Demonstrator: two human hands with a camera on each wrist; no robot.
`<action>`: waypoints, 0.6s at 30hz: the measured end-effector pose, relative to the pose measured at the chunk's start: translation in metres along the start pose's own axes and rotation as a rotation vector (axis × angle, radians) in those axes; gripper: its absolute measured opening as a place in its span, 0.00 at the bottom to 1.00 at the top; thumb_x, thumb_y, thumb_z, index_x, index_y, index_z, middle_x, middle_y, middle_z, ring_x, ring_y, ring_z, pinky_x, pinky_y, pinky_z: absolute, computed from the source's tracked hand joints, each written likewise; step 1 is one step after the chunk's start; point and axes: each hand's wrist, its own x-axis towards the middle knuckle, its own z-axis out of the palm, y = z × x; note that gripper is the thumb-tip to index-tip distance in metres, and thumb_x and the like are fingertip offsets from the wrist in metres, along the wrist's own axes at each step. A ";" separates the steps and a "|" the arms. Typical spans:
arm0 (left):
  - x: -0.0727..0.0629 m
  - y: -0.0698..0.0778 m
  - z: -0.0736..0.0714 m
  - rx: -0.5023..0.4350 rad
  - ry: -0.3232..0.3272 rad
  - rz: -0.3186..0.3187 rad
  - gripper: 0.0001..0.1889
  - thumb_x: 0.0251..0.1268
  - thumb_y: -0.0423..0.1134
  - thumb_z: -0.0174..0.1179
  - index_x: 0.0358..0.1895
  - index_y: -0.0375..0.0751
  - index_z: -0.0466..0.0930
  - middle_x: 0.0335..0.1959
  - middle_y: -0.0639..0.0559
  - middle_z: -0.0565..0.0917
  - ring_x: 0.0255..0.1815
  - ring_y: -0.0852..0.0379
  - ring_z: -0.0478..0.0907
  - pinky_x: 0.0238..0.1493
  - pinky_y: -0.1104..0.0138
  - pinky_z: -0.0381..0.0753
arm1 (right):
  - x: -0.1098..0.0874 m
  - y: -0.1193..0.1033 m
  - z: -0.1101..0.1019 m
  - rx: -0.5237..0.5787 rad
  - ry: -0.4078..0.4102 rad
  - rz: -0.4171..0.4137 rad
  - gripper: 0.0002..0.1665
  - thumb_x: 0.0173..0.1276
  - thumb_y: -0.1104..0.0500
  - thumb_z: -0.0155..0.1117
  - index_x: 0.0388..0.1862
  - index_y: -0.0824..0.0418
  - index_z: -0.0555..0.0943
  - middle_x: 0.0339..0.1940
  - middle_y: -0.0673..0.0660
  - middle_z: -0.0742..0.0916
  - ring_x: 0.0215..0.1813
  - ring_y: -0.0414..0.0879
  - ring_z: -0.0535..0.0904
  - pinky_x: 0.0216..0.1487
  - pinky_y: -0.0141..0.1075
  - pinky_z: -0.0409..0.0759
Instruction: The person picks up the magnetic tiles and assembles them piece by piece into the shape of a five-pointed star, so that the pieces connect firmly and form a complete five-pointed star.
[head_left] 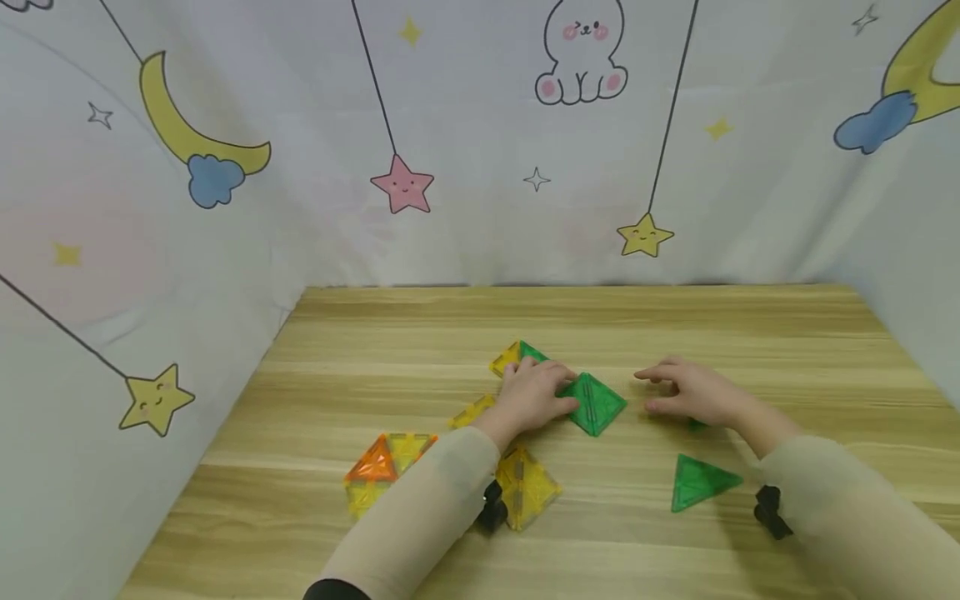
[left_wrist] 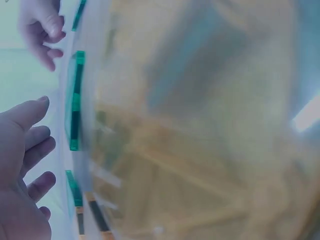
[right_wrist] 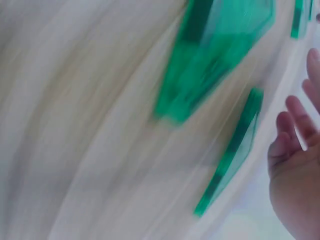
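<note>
Two green translucent triangle tiles [head_left: 597, 405] lie edge to edge as a diamond at the middle of the table. My left hand [head_left: 534, 392] is just left of them, fingers spread loosely and gripping nothing; whether a fingertip touches the tiles I cannot tell. Behind that hand sits a yellow tile [head_left: 504, 359] beside a partly hidden green tile [head_left: 531, 351]. My right hand [head_left: 693, 393] hovers right of the diamond, fingers apart and holding nothing. Beneath it a green piece [head_left: 697, 425] is mostly hidden. Closer to me lies a single green triangle tile [head_left: 702, 482].
Around the left forearm lie a yellow tile [head_left: 471, 412], a yellow diamond of tiles [head_left: 531, 492] and a cluster with an orange triangle [head_left: 375, 463] and yellow ones, partly covered by the sleeve. A patterned white cloth [head_left: 480, 242] encloses the wooden table [head_left: 600, 558].
</note>
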 end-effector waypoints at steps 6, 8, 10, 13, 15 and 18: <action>-0.005 -0.001 -0.001 -0.011 0.004 0.006 0.23 0.63 0.59 0.56 0.60 0.61 0.74 0.63 0.62 0.70 0.56 0.52 0.64 0.51 0.55 0.58 | -0.021 0.014 -0.006 -0.052 0.029 0.022 0.33 0.62 0.46 0.65 0.59 0.65 0.76 0.50 0.63 0.77 0.46 0.54 0.75 0.44 0.49 0.74; -0.007 -0.002 -0.001 -0.010 0.001 0.005 0.23 0.62 0.59 0.56 0.60 0.62 0.73 0.63 0.63 0.70 0.56 0.53 0.64 0.52 0.55 0.57 | -0.027 0.018 -0.006 -0.068 0.045 0.032 0.31 0.61 0.47 0.66 0.57 0.66 0.76 0.50 0.64 0.77 0.48 0.58 0.75 0.45 0.51 0.74; -0.008 -0.001 -0.001 -0.016 0.001 0.013 0.24 0.62 0.59 0.57 0.61 0.61 0.73 0.62 0.63 0.71 0.56 0.53 0.64 0.52 0.54 0.57 | -0.032 0.022 -0.005 -0.086 0.057 0.044 0.29 0.61 0.50 0.67 0.55 0.67 0.78 0.48 0.64 0.77 0.47 0.58 0.76 0.44 0.51 0.74; -0.007 0.002 -0.002 -0.029 -0.003 0.026 0.24 0.62 0.58 0.57 0.61 0.59 0.73 0.62 0.62 0.71 0.56 0.52 0.64 0.52 0.54 0.57 | -0.038 0.025 -0.003 -0.110 0.068 0.047 0.25 0.60 0.52 0.68 0.52 0.65 0.79 0.45 0.62 0.78 0.45 0.56 0.76 0.43 0.50 0.74; -0.006 0.004 -0.002 -0.031 -0.008 0.028 0.25 0.62 0.58 0.57 0.61 0.59 0.73 0.62 0.62 0.71 0.57 0.52 0.64 0.53 0.54 0.57 | -0.039 0.024 -0.002 -0.131 0.062 0.019 0.25 0.60 0.51 0.68 0.52 0.64 0.80 0.45 0.59 0.78 0.45 0.54 0.75 0.43 0.49 0.74; -0.004 0.006 -0.002 -0.024 -0.007 0.026 0.25 0.61 0.58 0.58 0.62 0.60 0.73 0.62 0.62 0.72 0.57 0.53 0.64 0.53 0.55 0.57 | -0.035 0.016 0.001 -0.140 0.053 -0.044 0.27 0.60 0.47 0.67 0.53 0.61 0.80 0.47 0.57 0.79 0.48 0.54 0.75 0.47 0.49 0.73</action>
